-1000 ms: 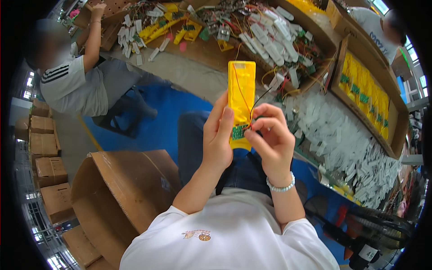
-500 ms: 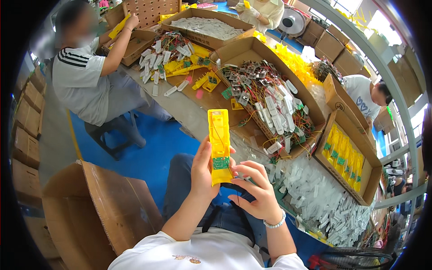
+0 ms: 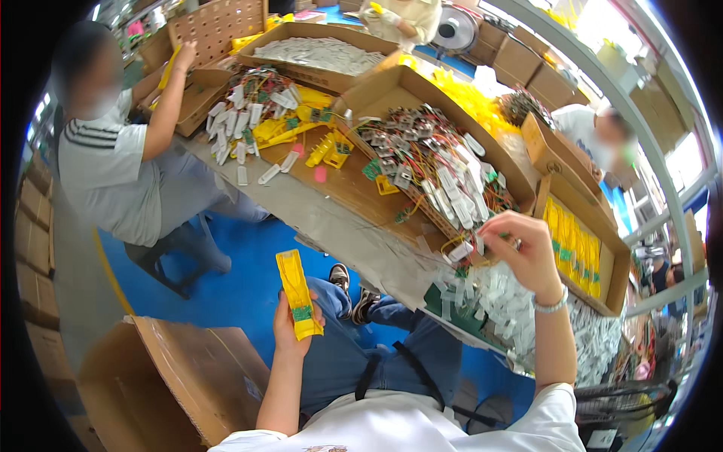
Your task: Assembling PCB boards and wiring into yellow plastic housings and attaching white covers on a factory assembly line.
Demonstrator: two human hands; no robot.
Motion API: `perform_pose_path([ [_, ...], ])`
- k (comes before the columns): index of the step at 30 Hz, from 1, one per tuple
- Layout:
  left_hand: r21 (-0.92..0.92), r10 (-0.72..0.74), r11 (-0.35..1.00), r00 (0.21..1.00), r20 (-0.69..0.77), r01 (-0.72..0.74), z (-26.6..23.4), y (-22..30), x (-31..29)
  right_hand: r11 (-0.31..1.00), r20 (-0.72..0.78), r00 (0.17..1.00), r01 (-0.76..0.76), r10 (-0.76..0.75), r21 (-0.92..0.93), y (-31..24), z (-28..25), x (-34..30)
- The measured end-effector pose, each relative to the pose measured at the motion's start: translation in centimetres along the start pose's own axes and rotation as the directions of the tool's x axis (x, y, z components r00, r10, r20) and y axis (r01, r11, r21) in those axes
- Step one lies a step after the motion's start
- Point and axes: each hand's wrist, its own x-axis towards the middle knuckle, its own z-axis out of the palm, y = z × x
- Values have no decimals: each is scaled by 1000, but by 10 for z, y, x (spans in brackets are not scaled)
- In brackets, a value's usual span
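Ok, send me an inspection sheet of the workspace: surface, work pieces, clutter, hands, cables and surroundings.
Surface: grey table, bearing cardboard trays.
Job's things: yellow shell with green circuit board, held off the table.
Clutter: pale strips heaped at right; white pieces piled beyond them.
Hands: left hand holds the shell; right hand raised, fingers bent, grip unclear.
Cables: thin wires tangled among the white pieces.
Surroundings: seated co-worker at left; open cardboard box and dark fan nearby.

Workshop interior, bright windows (image 3: 685, 160) at upper right.
Blue floor (image 3: 248, 264), yellow line (image 3: 113, 275) along its left edge; dark stool (image 3: 167, 261) standing there; long grey bench (image 3: 324, 230) running diagonally; pale metal frame (image 3: 667, 297) at right; round fan (image 3: 456, 30) at back.
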Motion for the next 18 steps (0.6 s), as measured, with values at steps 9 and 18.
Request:
perform_pose_path([
  [9, -267, -153, 955, 985, -81, 126, -67, -35, -21, 965, -148, 962, 204, -228, -163, 45, 45, 249],
  [18, -303, -39, 953, 977, -211, -28, -76, -22, -28, 812, 203, 888, 459, -412, -360, 97, 144, 445],
])
